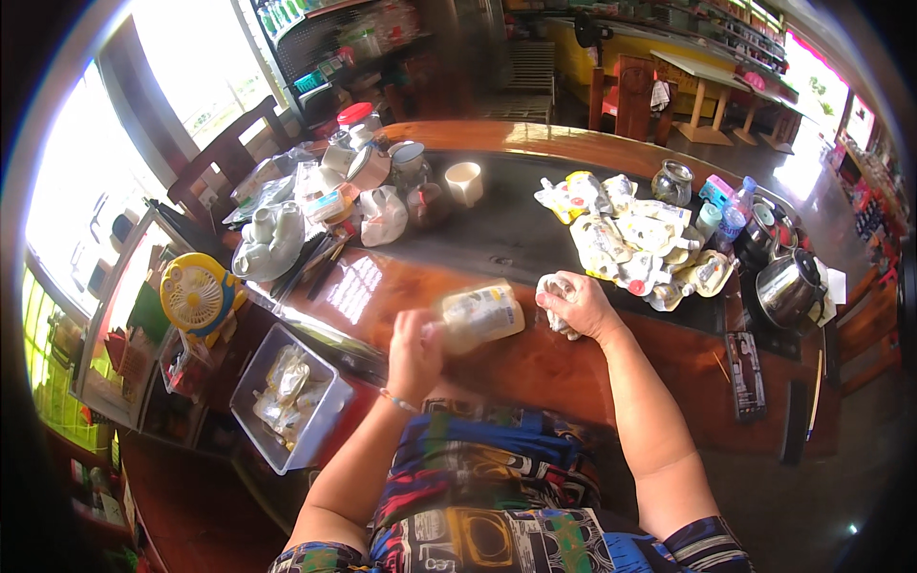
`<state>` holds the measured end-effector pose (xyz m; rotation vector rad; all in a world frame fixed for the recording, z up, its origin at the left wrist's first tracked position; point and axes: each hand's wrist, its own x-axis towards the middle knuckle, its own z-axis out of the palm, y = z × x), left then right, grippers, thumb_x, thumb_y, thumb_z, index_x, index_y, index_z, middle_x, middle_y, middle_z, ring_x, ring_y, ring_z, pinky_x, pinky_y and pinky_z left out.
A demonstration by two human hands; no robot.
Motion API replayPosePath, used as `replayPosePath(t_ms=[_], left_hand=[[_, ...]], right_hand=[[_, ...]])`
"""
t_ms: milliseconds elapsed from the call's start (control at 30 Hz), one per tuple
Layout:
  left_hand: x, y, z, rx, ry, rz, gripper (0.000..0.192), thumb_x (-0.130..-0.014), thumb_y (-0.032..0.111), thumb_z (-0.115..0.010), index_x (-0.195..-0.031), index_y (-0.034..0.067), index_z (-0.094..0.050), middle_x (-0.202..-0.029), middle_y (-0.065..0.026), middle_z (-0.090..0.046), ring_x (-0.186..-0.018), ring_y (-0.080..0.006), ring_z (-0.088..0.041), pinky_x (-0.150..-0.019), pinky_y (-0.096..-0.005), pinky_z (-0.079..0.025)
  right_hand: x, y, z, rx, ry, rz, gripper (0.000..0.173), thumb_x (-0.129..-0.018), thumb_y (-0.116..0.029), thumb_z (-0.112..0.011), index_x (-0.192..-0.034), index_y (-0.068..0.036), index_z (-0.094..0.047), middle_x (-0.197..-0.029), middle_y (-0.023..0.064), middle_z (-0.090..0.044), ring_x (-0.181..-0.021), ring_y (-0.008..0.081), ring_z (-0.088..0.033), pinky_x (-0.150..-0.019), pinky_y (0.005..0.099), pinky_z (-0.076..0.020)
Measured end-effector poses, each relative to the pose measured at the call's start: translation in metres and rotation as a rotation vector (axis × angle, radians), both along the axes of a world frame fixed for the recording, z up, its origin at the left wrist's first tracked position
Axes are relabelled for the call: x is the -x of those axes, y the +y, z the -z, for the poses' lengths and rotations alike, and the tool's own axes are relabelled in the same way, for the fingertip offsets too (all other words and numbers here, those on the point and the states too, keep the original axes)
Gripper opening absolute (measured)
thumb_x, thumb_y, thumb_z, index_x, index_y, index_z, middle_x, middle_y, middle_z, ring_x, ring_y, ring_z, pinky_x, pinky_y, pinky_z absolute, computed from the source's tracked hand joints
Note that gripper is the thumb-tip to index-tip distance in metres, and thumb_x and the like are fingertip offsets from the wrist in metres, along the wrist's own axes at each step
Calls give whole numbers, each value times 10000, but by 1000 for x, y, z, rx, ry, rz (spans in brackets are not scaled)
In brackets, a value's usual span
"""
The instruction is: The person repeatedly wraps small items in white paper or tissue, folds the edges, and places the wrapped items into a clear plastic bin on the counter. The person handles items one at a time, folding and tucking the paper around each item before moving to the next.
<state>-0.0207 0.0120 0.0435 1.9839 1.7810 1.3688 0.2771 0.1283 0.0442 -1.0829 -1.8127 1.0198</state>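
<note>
A pale spouted pouch with printing (pixel 481 315), blurred at its left end, extends from my left hand (pixel 415 354), whose fingers are closed on that end. My right hand (pixel 584 308) grips a crumpled whitish cloth (pixel 559 304) over the wooden table, just right of the pouch. Beyond my right hand lies a heap of similar spouted pouches (pixel 630 236), white and yellow. More pouches (pixel 290 394) lie in a grey-blue plastic bin (pixel 333 401) at the lower left, beside the table's near edge.
A cream cup (pixel 464 184) stands on the dark table inlay. Jars, bags and a bowl (pixel 265 247) crowd the left. A yellow fan (pixel 192 294) stands above the bin. To the right are a glass jar (pixel 672 183), a water bottle (pixel 736 215), a metal kettle (pixel 788 286) and a dark printed box (pixel 745 376).
</note>
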Motion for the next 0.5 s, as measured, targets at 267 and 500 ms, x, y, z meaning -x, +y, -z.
replayPosePath(t_ms=[267,500], left_hand=[[119,-23,-89,-251,382,-316,239,-967,31,-612,-1194,59,-683,-1106,-165,-673,-967,-327,-667,-863,-420,-561],[194,-68,-115,60,564,-806,482,-928,109,-718,-1402,105,-629,-1321,-182,-618,-1268,-387,-602,-1089,-479,-494]], right_hand=[[0,0,0,-9,-32,15,325,-915,-338,-829,-947,-34,-718,-800,76,-734,-737,145,-675,-740,326,-557],[1,1,4,11,-65,35,403,-856,-383,-838,-1039,-35,-747,-916,185,-768,-857,326,-751,-805,397,-575]])
